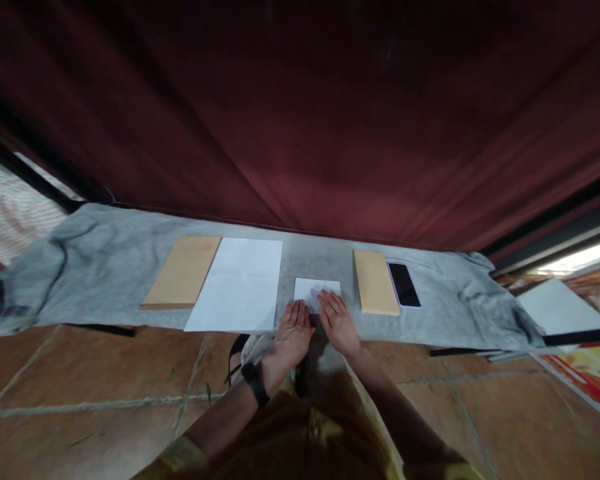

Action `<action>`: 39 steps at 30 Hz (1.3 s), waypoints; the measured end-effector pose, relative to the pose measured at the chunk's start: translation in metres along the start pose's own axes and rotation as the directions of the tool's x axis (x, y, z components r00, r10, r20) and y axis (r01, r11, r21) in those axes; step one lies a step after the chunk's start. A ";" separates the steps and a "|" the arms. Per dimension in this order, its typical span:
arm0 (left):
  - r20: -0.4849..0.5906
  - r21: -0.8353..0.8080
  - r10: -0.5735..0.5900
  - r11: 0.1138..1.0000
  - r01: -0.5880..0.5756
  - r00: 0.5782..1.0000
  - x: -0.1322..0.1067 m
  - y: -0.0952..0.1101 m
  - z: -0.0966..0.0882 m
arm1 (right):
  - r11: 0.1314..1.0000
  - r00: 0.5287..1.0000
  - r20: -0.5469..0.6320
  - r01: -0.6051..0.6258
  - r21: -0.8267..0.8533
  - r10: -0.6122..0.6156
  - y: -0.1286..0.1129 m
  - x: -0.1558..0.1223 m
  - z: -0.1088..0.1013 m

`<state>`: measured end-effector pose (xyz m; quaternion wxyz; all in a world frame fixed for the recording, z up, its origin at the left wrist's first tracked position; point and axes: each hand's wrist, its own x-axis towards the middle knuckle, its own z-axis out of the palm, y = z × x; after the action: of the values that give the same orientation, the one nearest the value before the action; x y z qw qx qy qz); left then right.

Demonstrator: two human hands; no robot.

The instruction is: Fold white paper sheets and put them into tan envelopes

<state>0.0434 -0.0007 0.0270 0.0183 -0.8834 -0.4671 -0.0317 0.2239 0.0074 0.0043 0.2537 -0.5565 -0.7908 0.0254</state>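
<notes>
A small white sheet of paper point(305, 285), perhaps folded, lies at the front middle of the cloth-covered table. My left hand point(295, 330) lies flat at its near left edge, fingers stretched forward. My right hand point(339, 322) rests on its right part, fingers spread and pressed down. Both palms hide the near side of the paper. Left of my hands is a stack of large white paper point(240, 283), and beside that a large brown envelope point(185, 272), perhaps several stacked. On the right lies a narrower brown envelope point(377, 281).
A dark-screened phone point(404, 285) lies just right of the narrower envelope. Grey cloth point(455, 293) covers the narrow table, wrinkled at both ends. A dark red curtain point(300, 133) hangs behind it. White sheets point(557, 307) and a colourful printed sheet point(587, 373) are at the far right.
</notes>
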 end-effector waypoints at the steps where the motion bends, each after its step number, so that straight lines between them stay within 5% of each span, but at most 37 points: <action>1: 0.006 0.020 0.021 1.000 -0.021 1.000 -0.001 -0.001 0.000 | 0.999 0.999 0.028 0.035 0.017 -0.035 -0.008 -0.003 0.001; 7: -0.010 0.047 0.103 0.994 -0.102 0.995 -0.006 -0.013 -0.001 | 0.998 0.994 0.101 0.044 0.038 -0.048 -0.022 -0.016 -0.001; 21: -0.032 0.095 0.188 0.978 -0.184 0.982 -0.012 -0.043 0.013 | 1.000 0.995 0.101 -0.008 -0.020 0.010 0.038 -0.057 -0.036; 31: -0.036 0.025 0.212 0.977 -0.211 0.977 -0.001 -0.011 -0.001 | 1.000 0.996 0.092 0.020 0.008 -0.021 0.010 -0.041 -0.024; 39: 0.009 0.011 0.166 0.986 -0.166 0.986 0.000 -0.008 -0.004 | 1.000 0.992 0.129 0.003 -0.016 -0.001 -0.001 -0.032 -0.016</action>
<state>0.0366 0.0035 0.0311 0.0244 -0.9192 -0.3923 -0.0237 0.2383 -0.0258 0.0068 0.1973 -0.5549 -0.8063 0.0545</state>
